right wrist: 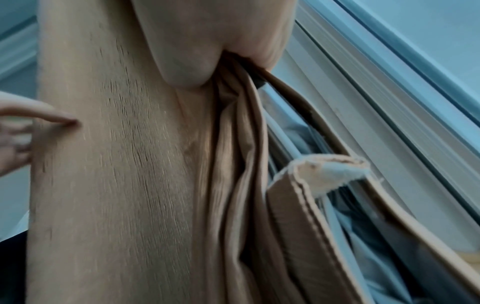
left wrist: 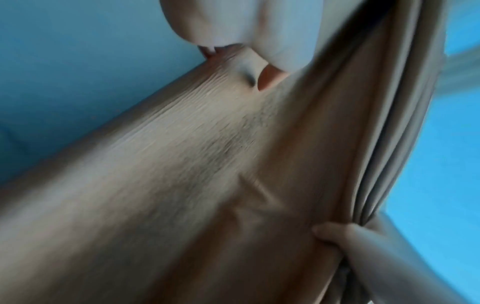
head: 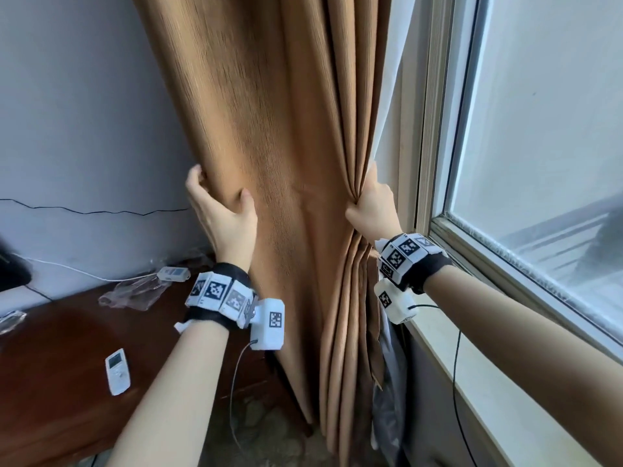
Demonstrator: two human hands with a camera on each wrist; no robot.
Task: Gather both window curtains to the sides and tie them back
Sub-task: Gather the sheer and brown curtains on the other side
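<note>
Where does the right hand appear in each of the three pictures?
Head view: the right hand is right of centre, gripping the bunched folds of the curtain beside the window frame.
Left wrist view: lower right, fingers on the folds.
Right wrist view: top centre, very close.
Shared landmark: the brown curtain.

Bare wall (head: 84, 112) left of the brown curtain (head: 269, 146) leaves open room above the desk (head: 60, 348), where a remote (head: 117, 371), plastic wrap (head: 135, 293) and a white adapter (head: 173, 274) lie, while on the right the window frame (head: 435, 129) and sill (head: 488, 365) stand just beside the gathered folds.
</note>
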